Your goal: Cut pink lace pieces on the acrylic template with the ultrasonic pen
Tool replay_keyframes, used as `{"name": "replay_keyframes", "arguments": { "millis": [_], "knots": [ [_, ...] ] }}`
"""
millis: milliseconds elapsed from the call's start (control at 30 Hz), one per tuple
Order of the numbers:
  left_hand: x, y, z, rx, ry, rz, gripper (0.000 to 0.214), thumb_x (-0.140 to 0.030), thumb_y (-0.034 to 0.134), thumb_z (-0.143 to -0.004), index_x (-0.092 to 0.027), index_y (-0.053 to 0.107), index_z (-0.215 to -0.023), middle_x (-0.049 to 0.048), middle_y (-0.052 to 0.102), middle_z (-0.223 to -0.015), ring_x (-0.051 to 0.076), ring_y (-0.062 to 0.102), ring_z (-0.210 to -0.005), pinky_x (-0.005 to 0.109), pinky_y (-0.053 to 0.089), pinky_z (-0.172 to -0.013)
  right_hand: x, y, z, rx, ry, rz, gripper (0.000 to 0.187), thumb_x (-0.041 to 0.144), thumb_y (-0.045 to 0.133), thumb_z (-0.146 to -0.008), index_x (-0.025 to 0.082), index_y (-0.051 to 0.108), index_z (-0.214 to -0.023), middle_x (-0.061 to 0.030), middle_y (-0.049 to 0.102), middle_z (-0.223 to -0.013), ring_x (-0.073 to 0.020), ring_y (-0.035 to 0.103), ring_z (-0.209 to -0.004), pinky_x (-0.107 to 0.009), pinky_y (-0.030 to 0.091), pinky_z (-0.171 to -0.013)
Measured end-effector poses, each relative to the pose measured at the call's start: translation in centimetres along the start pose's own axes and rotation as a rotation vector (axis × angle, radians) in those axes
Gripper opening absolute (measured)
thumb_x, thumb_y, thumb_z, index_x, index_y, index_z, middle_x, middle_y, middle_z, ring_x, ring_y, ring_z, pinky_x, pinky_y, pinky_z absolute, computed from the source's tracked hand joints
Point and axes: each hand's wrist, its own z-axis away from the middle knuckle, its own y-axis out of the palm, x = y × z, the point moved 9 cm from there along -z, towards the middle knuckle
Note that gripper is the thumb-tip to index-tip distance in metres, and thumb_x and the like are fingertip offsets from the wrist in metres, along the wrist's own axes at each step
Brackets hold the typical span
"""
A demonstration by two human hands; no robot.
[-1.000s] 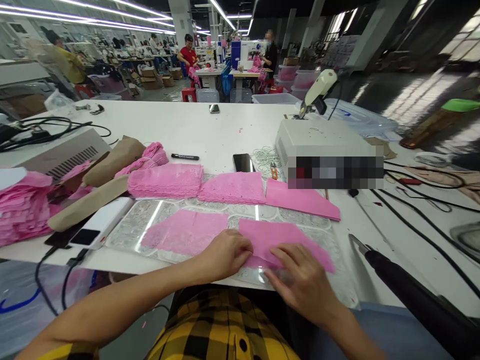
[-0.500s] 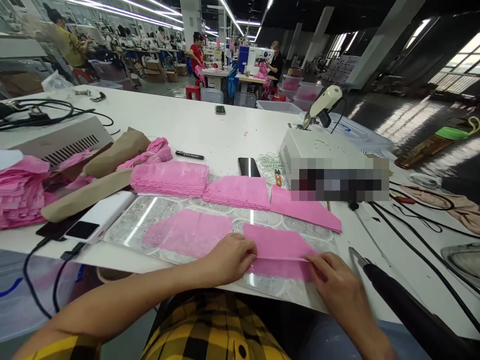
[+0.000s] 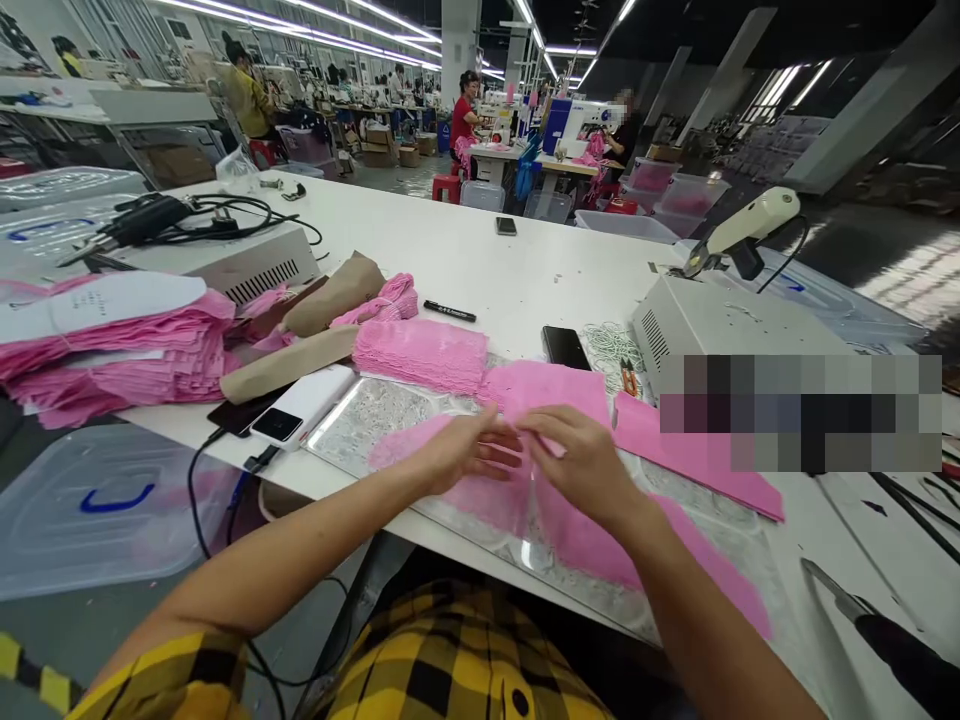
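Note:
My left hand (image 3: 474, 452) hovers over the sheer pink fabric piece (image 3: 487, 500), its fingers stretched and apart. Close to its fingertips, my right hand (image 3: 589, 462) has thumb and fingers bent together in a pinch at the front edge of the middle pink stack (image 3: 562, 385); whatever lies between those fingertips is too small to make out. Beneath my right forearm a second pink piece (image 3: 709, 560) lies on the clear patterned template (image 3: 390, 400), partly hidden. Further pink stacks lie behind, one on the left (image 3: 420, 352) and a slanted one on the right (image 3: 690, 452).
A white power bank (image 3: 307, 405), brown rolls (image 3: 334, 290) and layered pink pieces (image 3: 150, 350) crowd the left. Beyond the stacks are a marker (image 3: 450, 311), a phone (image 3: 566, 348) and orange snippers (image 3: 628, 378). A grey box (image 3: 720, 320) and black-handled hot knife (image 3: 892, 640) occupy the right.
Both hands have left the right-hand pink piece, where they were pinching its folded edge. They have come together farther back near the middle stack. The view has turned left.

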Motion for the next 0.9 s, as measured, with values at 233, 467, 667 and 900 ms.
{"name": "replay_keyframes", "arguments": {
  "millis": [233,467,667,900],
  "knots": [
    [2.5,-6.8,3.6,-0.234,-0.158,0.266,0.056,-0.066,0.066,-0.075,-0.012,0.067,-0.092,0.0109,0.073,-0.087,0.022,0.07,-0.079,0.032,0.057,-0.071,0.6,6.4,-2.4,0.278,0.123,-0.323,0.029,0.024,0.053,-0.09,0.024,0.066,-0.116,-0.004,0.073,-0.105,-0.0125,0.067,-0.078,-0.028,0.057,-0.071],
    [3.3,-7.6,4.0,-0.335,-0.126,0.052,0.025,-0.037,0.074,-0.072,-0.013,0.067,-0.075,0.0013,0.067,-0.066,0.018,0.066,-0.066,0.025,0.05,-0.06,-8.8,3.0,3.8,0.37,0.638,-0.017,0.025,0.041,0.055,-0.078,0.021,0.069,-0.081,-0.0015,0.064,-0.064,-0.0159,0.056,-0.056,-0.03,0.043,-0.054],
    [2.3,-7.9,4.2,-0.345,-0.054,-0.191,0.018,-0.032,0.065,-0.075,-0.016,0.062,-0.066,-0.0014,0.061,-0.062,0.016,0.06,-0.062,0.023,0.041,-0.054,-9.4,4.1,6.2,0.461,0.708,0.031,0.026,0.043,0.052,-0.078,0.022,0.067,-0.08,-0.001,0.065,-0.068,-0.0167,0.057,-0.063,-0.028,0.041,-0.058],
    [1.6,-8.4,4.6,-0.389,0.021,-0.42,0.018,-0.029,0.057,-0.077,-0.016,0.062,-0.067,-0.0022,0.055,-0.06,0.013,0.05,-0.056,0.023,0.036,-0.054,-9.6,5.0,6.2,0.527,0.711,0.043,0.022,0.036,0.048,-0.078,0.022,0.063,-0.074,-0.0003,0.063,-0.065,-0.0155,0.054,-0.061,-0.028,0.037,-0.057]
  ]
}}
